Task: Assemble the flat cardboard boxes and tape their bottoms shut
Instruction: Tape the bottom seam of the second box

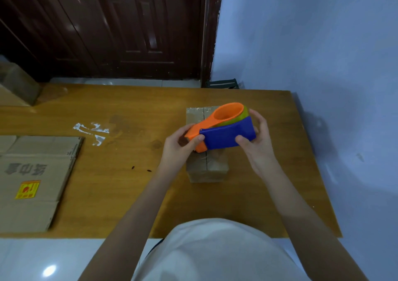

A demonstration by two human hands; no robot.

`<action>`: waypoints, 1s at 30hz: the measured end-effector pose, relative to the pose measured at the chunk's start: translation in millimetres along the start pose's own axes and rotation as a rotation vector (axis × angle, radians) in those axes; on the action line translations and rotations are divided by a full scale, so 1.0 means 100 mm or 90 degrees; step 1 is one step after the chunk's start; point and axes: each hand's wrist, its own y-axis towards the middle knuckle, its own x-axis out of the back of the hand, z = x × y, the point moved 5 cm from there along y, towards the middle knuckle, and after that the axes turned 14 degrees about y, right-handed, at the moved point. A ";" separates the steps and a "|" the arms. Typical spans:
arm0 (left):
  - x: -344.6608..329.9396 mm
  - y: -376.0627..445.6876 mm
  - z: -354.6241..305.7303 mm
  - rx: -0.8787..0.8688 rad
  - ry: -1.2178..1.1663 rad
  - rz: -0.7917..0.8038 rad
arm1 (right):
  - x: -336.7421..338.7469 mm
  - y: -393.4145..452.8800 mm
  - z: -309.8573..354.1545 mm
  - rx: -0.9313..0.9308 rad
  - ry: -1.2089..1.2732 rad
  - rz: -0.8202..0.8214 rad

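Both hands on the tape dispenser (221, 130), held just above the small box (206, 151). Left hand (181, 145) pinches the orange nose end, thumb on the blue guard; right hand (256, 143) wraps the blue body from the far side. My read: left is at the tape's free end, getting it ready to stick (the tape end itself is hidden behind the fingers, can't confirm).

Small box sits assembled on the table (129, 205), flaps folded shut and facing up, centre seam running toward the person. Clear tape shows on its far edge; whether the full seam is covered I can't tell, the dispenser blocks the middle. Closed, so contents not visible.

Left of the small box, well apart: a flat cardboard box (36, 179), not yet assembled, yellow-red label up. Between the two, scraps of clear tape (92, 132) stuck to the table. Far left of the small box, another brown carton (15, 85), cut off by the frame.
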 end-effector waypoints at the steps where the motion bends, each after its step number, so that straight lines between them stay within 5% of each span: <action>1: 0.01 0.00 -0.01 0.004 -0.018 0.000 | -0.01 0.02 0.00 0.006 0.000 -0.001; 9: -0.08 0.02 0.03 0.062 -0.084 0.025 | -0.14 -0.02 0.06 0.087 0.063 -0.069; 20: -0.05 0.02 0.03 0.081 -0.073 0.057 | -0.45 -0.13 0.09 0.205 -0.242 0.107; 30: -0.06 -0.10 0.10 0.126 -0.059 0.078 | -0.36 -0.15 -0.08 0.202 -0.214 0.029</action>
